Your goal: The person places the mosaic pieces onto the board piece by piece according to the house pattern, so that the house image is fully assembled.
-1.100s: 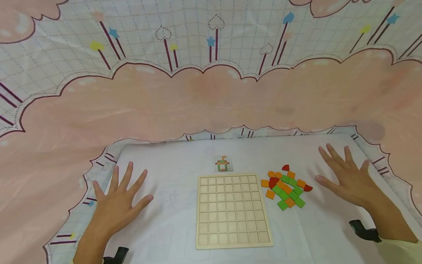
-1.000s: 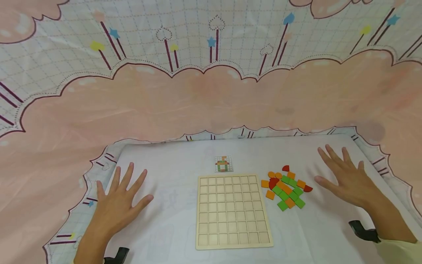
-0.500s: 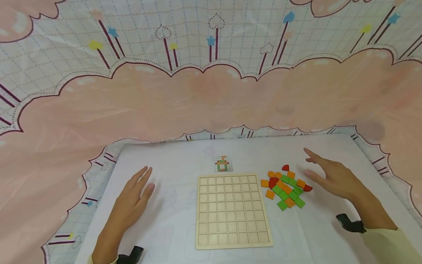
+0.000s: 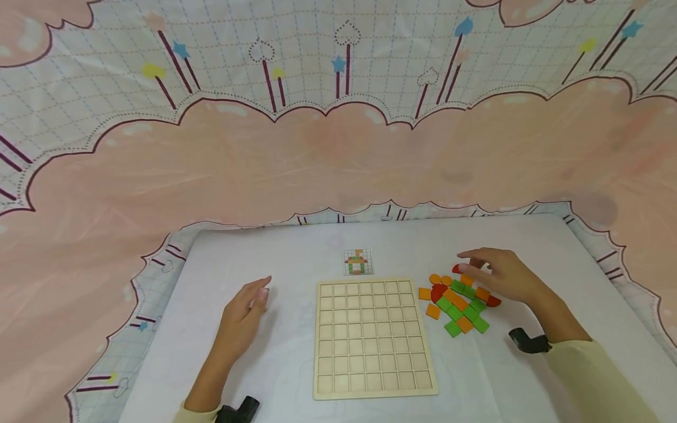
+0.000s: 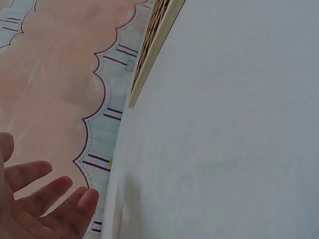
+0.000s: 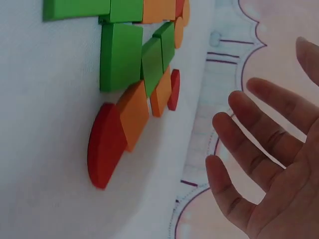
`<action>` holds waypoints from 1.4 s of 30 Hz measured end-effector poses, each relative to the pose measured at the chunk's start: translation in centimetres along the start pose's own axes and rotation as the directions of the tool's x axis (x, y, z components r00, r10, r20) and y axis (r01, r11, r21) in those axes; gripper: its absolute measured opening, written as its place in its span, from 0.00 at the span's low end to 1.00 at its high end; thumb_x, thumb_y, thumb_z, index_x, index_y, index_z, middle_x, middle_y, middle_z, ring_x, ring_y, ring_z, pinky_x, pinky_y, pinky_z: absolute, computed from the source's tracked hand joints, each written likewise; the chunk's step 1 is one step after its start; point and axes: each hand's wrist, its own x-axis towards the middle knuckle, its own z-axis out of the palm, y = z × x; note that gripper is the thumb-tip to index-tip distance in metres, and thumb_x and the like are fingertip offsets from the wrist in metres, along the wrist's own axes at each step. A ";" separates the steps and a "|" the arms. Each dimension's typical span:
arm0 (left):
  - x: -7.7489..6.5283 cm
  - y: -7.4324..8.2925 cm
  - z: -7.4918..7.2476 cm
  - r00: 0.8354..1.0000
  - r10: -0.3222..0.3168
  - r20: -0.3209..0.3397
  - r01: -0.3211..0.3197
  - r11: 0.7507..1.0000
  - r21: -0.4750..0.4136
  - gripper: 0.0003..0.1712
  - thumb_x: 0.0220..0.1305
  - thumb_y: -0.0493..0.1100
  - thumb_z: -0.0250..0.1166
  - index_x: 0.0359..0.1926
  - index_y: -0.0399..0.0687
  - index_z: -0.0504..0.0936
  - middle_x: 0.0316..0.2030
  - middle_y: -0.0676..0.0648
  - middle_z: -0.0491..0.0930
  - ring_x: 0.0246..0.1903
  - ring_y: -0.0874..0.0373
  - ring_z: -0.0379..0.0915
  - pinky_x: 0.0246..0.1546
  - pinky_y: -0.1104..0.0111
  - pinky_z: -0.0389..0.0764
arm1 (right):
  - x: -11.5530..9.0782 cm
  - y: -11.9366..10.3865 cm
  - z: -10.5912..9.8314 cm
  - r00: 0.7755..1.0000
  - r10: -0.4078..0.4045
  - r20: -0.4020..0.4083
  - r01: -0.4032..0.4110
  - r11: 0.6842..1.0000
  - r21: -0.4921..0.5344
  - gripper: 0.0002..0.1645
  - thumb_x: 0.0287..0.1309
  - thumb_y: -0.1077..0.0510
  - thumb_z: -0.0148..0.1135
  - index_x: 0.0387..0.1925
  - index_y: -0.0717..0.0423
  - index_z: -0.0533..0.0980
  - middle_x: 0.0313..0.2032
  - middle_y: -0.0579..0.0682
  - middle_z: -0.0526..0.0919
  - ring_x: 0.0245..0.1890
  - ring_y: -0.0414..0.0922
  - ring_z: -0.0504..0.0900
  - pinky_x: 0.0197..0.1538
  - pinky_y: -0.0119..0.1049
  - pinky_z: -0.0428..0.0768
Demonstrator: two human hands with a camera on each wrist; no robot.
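My right hand (image 4: 502,274) hovers over the far right side of a pile of coloured tiles, fingers relaxed and holding nothing. Its fingertips overlap a red quarter-round tile (image 4: 456,269) in the head view. The pile mixes green square tiles (image 4: 453,328), orange squares (image 4: 432,311), orange rounds and red rounded pieces. In the right wrist view, a red tile (image 6: 106,147) lies close by, apart from the spread fingers. My left hand (image 4: 240,320) is held above the white table, left of the wooden grid board (image 4: 376,338), with loosely bent fingers and nothing in them.
A small pattern card (image 4: 358,262) with a house-like picture lies just beyond the board. The white table (image 4: 285,252) meets a patterned cloth backdrop (image 4: 328,158) at its far edge. Black straps (image 4: 529,341) sit on both wrists.
Both hands have moved inward from the table's sides, and their spread fingers have drawn together. The right hand is now over the tiles; board, card and tiles stay put.
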 end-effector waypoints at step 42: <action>0.2 0.7 7.1 0.980 0.143 0.136 -0.159 0.981 0.114 0.30 0.61 0.49 0.74 0.64 0.48 0.81 0.69 0.44 0.74 0.75 0.39 0.60 0.69 0.32 0.38 | 4.4 1.4 2.3 0.932 0.089 0.351 -0.173 0.962 0.214 0.17 0.58 0.43 0.74 0.41 0.48 0.84 0.32 0.48 0.75 0.38 0.47 0.73 0.39 0.39 0.72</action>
